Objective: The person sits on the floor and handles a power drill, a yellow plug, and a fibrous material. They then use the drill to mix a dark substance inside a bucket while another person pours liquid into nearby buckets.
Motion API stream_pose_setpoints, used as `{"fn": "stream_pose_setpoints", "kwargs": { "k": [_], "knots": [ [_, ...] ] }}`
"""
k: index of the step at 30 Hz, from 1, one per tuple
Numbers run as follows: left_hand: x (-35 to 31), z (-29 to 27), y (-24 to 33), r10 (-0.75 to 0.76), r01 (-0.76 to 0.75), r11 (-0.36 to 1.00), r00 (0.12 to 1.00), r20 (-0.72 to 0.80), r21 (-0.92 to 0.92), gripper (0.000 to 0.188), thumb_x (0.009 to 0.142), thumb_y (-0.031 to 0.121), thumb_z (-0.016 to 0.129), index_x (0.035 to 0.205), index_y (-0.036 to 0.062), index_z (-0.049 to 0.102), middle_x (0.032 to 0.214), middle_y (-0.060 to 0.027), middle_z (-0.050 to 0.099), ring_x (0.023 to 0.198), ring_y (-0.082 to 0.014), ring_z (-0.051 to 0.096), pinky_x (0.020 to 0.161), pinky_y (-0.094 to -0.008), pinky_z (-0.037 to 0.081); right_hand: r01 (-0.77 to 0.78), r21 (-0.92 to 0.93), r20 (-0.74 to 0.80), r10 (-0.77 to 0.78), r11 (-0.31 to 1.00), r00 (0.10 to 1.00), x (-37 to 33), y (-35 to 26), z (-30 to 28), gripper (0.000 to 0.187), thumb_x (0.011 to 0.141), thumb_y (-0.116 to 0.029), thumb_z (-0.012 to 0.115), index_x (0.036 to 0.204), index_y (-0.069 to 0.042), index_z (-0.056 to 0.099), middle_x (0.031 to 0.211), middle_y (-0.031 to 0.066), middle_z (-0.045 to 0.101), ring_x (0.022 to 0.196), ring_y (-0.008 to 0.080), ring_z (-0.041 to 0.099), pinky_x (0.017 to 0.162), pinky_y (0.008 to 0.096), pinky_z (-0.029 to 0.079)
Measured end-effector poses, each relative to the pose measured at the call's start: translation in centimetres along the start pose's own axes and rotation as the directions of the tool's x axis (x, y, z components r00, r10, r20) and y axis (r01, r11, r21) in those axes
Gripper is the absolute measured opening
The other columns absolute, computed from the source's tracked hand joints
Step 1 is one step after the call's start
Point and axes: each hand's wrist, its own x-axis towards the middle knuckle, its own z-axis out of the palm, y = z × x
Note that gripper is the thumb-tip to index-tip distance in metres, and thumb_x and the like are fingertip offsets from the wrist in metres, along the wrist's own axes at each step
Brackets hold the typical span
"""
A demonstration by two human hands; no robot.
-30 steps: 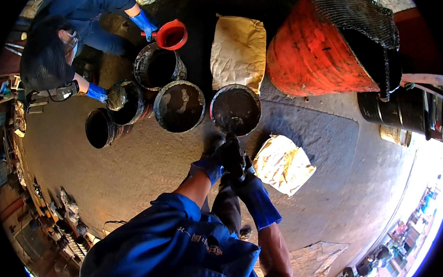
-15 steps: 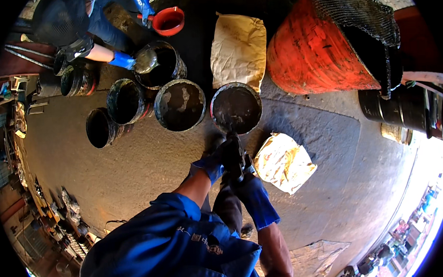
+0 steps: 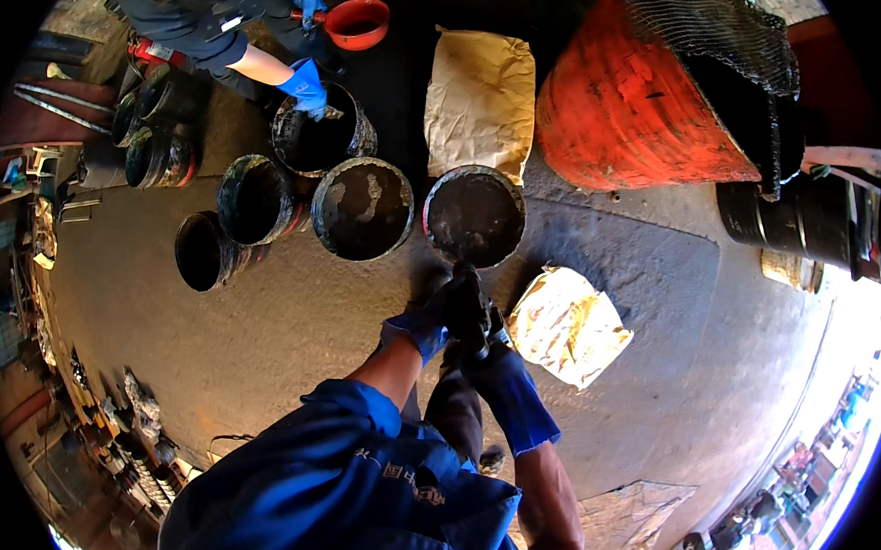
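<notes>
Both my hands wear dark blue gloves and are closed around a dark hand-held power tool [image 3: 470, 308], which looks like a drill mixer. My left hand [image 3: 425, 321] grips its upper left side. Nearer my body, my right hand [image 3: 490, 367] wraps the rear handle. The tool's front end reaches over the near rim of a round bucket [image 3: 524, 216] holding dark material; what lies below the surface is hidden. Just left stands another bucket [image 3: 412, 209] with dark contents and a greyish patch. A flattish tan paper bag [image 3: 571, 328] lies right of my hands.
A co-worker's gloved hand [image 3: 306, 88] reaches into a bucket [image 3: 365, 140] at far left; their other glove holds a red dipper [image 3: 358, 26]. More buckets [image 3: 229, 261] stand left. A paper sack [image 3: 479, 104] lies beyond my bucket, beside a large orange-red drum [image 3: 631, 101] topped with wire mesh [image 3: 711, 27].
The co-worker's hand has moved right and its scoop has gone down into their bucket. The red dipper has shifted slightly up and right. My hands and the tool have barely moved.
</notes>
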Motion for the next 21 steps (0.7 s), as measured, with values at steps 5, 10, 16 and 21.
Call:
{"fn": "stream_pose_setpoints", "kwargs": {
  "k": [5, 10, 16, 21],
  "knots": [
    [-1.2, 2.1, 0.2, -0.077, 0.087, 0.975, 0.995, 0.058, -0.204, 0.036, 0.101, 0.029, 0.048, 0.067, 0.0264, 0.035, 0.047, 0.0051, 0.025, 0.034, -0.0094, 0.023, 0.034, -0.0299, 0.020, -0.031, 0.017, 0.043, 0.031, 0.999, 0.999, 0.7, 2.1, 1.1, 0.043, 0.082, -0.040, 0.071, 0.110, -0.007, 0.068, 0.096, 0.0188, 0.072, 0.092, 0.0329, 0.070, 0.077, 0.0421, 0.055],
    [-0.8, 2.7, -0.2, -0.109, 0.160, 0.949, 0.975, 0.192, -0.273, 0.037, 0.101, 0.027, 0.048, 0.067, 0.0266, 0.034, 0.048, 0.0060, 0.023, 0.035, -0.0085, 0.022, 0.035, -0.0294, 0.020, 0.078, 0.140, -0.045, -0.072, 0.987, 0.996, 1.7, 4.7, 2.8, 0.042, 0.081, -0.033, 0.076, 0.112, -0.005, 0.068, 0.097, 0.0131, 0.074, 0.090, 0.0235, 0.071, 0.078, 0.0365, 0.056],
    [0.3, 1.1, -0.6, -0.038, 0.224, 0.902, 0.893, 0.449, -0.369, 0.032, 0.101, 0.025, 0.048, 0.071, 0.0279, 0.038, 0.051, 0.0063, 0.024, 0.038, -0.0080, 0.023, 0.037, -0.0284, 0.022, -0.112, 0.017, 0.112, 0.109, 0.994, 0.988, 0.9, 0.9, 0.0, 0.043, 0.081, -0.035, 0.075, 0.112, -0.005, 0.069, 0.096, 0.0161, 0.074, 0.090, 0.0271, 0.072, 0.077, 0.0376, 0.056],
    [0.8, 0.4, -0.7, -0.052, 0.314, 0.828, 0.868, 0.493, -0.464, 0.032, 0.101, 0.026, 0.048, 0.071, 0.0292, 0.038, 0.051, 0.0067, 0.024, 0.039, -0.0073, 0.024, 0.037, -0.0299, 0.020, -0.126, -0.040, 0.095, 0.129, 0.991, 0.987, 0.9, 1.2, -0.1, 0.042, 0.081, -0.034, 0.074, 0.112, -0.006, 0.068, 0.094, 0.0190, 0.073, 0.091, 0.0305, 0.072, 0.075, 0.0389, 0.056]
  ]
}}
